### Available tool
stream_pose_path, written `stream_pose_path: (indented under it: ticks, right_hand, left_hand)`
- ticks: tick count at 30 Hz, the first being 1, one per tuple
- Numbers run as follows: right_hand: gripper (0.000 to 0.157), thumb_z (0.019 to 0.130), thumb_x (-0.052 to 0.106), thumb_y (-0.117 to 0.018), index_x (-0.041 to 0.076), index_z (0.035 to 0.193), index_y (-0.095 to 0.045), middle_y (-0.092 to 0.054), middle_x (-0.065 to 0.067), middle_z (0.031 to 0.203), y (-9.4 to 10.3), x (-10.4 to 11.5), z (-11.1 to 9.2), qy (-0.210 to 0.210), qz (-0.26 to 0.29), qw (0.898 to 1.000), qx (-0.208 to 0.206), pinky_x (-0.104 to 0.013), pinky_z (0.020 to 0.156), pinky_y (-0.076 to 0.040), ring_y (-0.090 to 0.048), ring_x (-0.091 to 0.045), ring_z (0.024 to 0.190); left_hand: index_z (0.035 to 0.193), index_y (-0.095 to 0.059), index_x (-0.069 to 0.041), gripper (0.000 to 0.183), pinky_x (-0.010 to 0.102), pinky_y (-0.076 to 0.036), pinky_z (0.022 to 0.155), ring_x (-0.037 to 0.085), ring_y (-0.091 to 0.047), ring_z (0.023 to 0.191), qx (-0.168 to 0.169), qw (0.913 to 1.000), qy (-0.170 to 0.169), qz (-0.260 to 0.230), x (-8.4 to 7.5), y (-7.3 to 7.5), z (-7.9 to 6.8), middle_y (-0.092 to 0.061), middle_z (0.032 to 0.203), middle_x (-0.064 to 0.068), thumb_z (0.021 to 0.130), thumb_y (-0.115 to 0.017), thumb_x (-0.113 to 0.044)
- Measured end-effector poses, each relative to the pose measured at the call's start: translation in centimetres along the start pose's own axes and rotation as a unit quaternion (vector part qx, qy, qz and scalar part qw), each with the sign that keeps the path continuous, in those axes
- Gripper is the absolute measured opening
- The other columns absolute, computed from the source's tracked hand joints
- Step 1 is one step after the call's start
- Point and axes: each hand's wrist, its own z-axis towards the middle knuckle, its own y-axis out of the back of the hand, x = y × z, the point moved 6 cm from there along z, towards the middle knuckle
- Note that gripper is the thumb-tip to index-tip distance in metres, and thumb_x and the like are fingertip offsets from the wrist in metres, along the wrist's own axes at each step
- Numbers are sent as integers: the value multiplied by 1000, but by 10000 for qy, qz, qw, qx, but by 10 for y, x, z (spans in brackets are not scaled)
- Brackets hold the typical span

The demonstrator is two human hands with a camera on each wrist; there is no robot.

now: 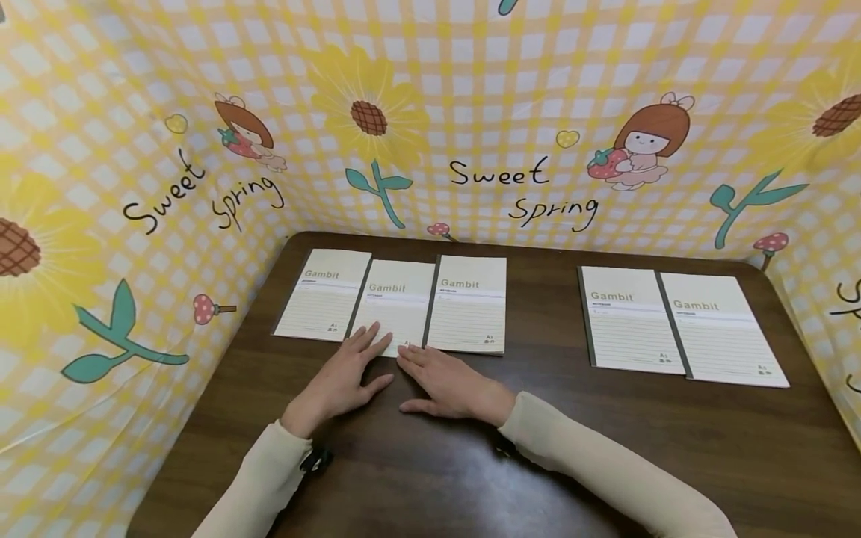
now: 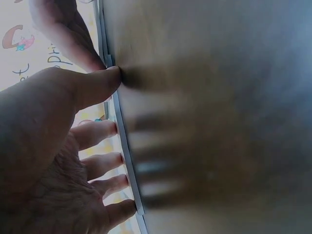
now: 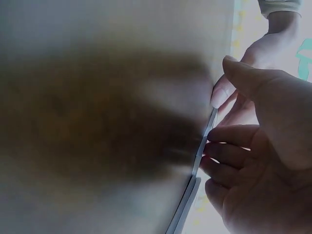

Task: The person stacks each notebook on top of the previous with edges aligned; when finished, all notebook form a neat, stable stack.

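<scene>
Two cream sleeves (image 1: 605,463) come nearest, reaching in over the dark wood counter (image 1: 541,321), a small black thing (image 1: 316,459) just beside the left cuff. Past the cuffs, both hands meet at the middle notebook (image 1: 397,299), which lies flat on the counter, second in a row of three.

The left hand (image 1: 346,377) rests palm down at its near left corner, fingers (image 1: 378,348) spread a little over the cover, thumb out to the side. The right hand (image 1: 451,385) is at the near right corner, fingers lying close together, thumb held away from them. Neither hand pinches anything. The wrist views are dim and blurred, so I can't fairly say how firmly the fingertips press.

Close on either side of the middle notebook lie the left notebook (image 1: 324,299) and the right notebook (image 1: 468,310); its top edge sits slightly nearer the person than theirs. Well apart, toward the person's right, another pair (image 1: 628,321) lies side by side. All five are pale, dark-spined and printed "Gambit".

Around the counter hangs a yellow checked cloth (image 1: 471,97) with sunflowers, cartoon girls holding strawberries, and the words "Sweet Spring".
</scene>
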Motion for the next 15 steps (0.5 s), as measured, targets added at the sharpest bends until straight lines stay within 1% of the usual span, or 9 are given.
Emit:
stream_pose_path:
  ticks: [5, 9, 10, 12, 14, 15]
  right_hand:
    - [84, 104, 59, -52, 6, 165, -29, -23, -11, 174, -7, 14, -8, 56, 47, 9999, 123, -40, 133, -23, -24, -24, 162]
    - [84, 104, 59, -52, 6, 164, -29, -24, -12, 174, -10, 21, -11, 201, 116, 9997, 52, -40, 132, -23, -26, -25, 162]
    - [83, 104, 58, -53, 6, 164, -30, -24, -11, 174, -11, 21, -12, 213, 246, 9995, -2, -41, 132, -24, -26, -25, 161]
    - [82, 104, 56, -54, 6, 164, -30, -26, -10, 173, -11, 18, -13, 177, 706, 9973, -132, -41, 132, -25, -27, -24, 161]
    - [80, 104, 54, -56, 8, 165, -30, -28, -8, 173, -9, 13, -14, 82, 1310, 9910, -276, -41, 131, -26, -29, -24, 161]
    - [80, 104, 53, -57, 9, 165, -30, -29, -8, 173, -9, 11, -14, 30, 1617, 9862, -356, -41, 131, -28, -30, -23, 160]
  left_hand:
    - [160, -41, -11, 75, 67, -35, 120, 47, -26, 158, -4, 10000, 77, -21, -7, -3, -19, -27, 172, 19, 99, -72, -39]
    - [160, -43, -11, 75, 67, -37, 118, 48, -27, 157, -28, 9999, 142, -12, -9, -3, -30, -29, 171, 19, 97, -74, -38]
    - [159, -43, -11, 75, 67, -37, 118, 48, -27, 157, -49, 9999, 142, -20, -10, -3, -31, -29, 171, 20, 97, -74, -38]
    - [159, -43, -11, 74, 67, -37, 119, 48, -27, 157, -106, 9998, 132, -53, -10, -2, -32, -29, 171, 20, 97, -74, -38]
    - [158, -45, -11, 72, 67, -37, 119, 48, -27, 157, -174, 9997, 104, -124, -9, -2, -31, -30, 170, 19, 98, -74, -37]
    - [158, -46, -10, 71, 67, -37, 119, 48, -27, 157, -200, 9996, 93, -176, -8, -2, -30, -30, 170, 19, 98, -73, -36]
